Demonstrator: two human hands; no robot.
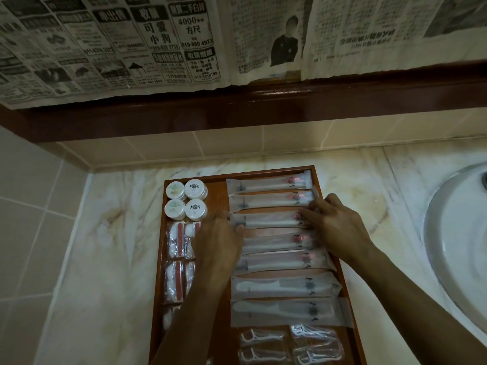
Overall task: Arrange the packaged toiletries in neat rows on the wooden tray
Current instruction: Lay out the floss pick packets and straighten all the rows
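Both hands are down on the wooden tray (pixel 266 170), which sits on the marble counter (pixel 110 259) hard against the tiled back wall, with the white basin (pixel 458 248) off to the right. The left hand (pixel 218 248) lies over the middle of the tray, fingers fairly straight and close together, their tips touching the left end of the third long packet (pixel 266 221); whether the thumb is under the wrapper I cannot tell. The right hand (pixel 340 227) comes in from the right rim, fingers (pixel 313 214) bent and bunched narrow on the right end of that same packet, just over its red mark; it looks like a pinch on the wrapper edge, though the blur there keeps me from being sure. That packet lies third in a column of long clear sleeves running down the right half of the tray: two above it, two more below with the same red spot, then two broader sleeves holding white combs (pixel 284 285). At the near end, small bags of white floss picks (pixel 263 338) lie in pairs. In the far left corner of the tray, four round white soaps (pixel 195 189) sit two by two, touching. Below them, partly behind the left wrist, small packets with red and white contents (pixel 176 243) run down the left edge. Newspaper sheets (pixel 131 43) hang above a dark wooden ledge (pixel 263 109).
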